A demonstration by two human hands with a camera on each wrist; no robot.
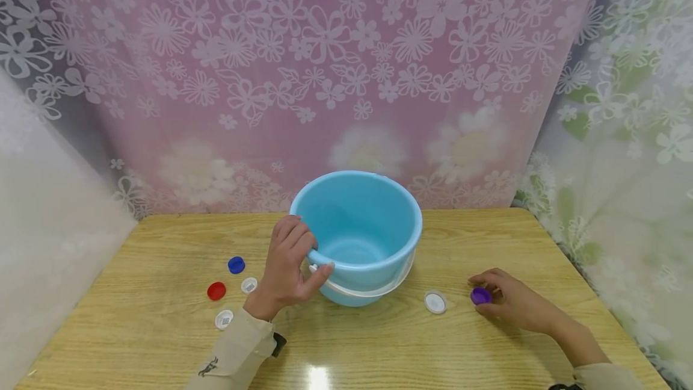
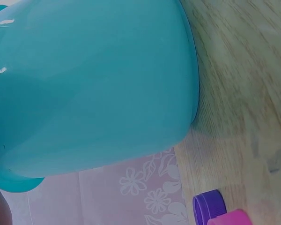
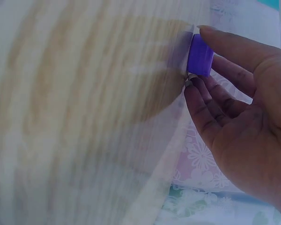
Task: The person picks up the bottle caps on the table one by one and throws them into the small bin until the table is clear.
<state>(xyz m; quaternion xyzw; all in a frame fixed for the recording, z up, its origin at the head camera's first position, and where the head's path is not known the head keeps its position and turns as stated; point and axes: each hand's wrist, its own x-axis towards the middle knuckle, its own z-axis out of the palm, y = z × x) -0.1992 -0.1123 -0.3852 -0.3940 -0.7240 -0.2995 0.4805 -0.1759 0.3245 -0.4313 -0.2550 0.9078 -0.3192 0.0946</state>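
Note:
A light blue bucket (image 1: 357,218) with a white handle (image 1: 373,290) stands upright on the wooden table. My left hand (image 1: 289,263) grips its near left rim, with the fingers over the edge and the thumb along the outside. In the left wrist view the bucket wall (image 2: 93,84) fills much of the picture. Off to the right, my right hand (image 1: 514,300) has thumb and fingers curled round a purple bottle cap (image 1: 480,296) at the tabletop. The right wrist view shows the purple cap (image 3: 200,55) between thumb and fingers, on the wood surface.
Left of the bucket lie a blue cap (image 1: 236,265), a red cap (image 1: 216,291) and two white caps, one nearer (image 1: 224,319) and one farther (image 1: 249,285). Another white cap (image 1: 435,302) lies between bucket and right hand. A flowered curtain (image 1: 325,89) hangs behind the table (image 1: 346,342).

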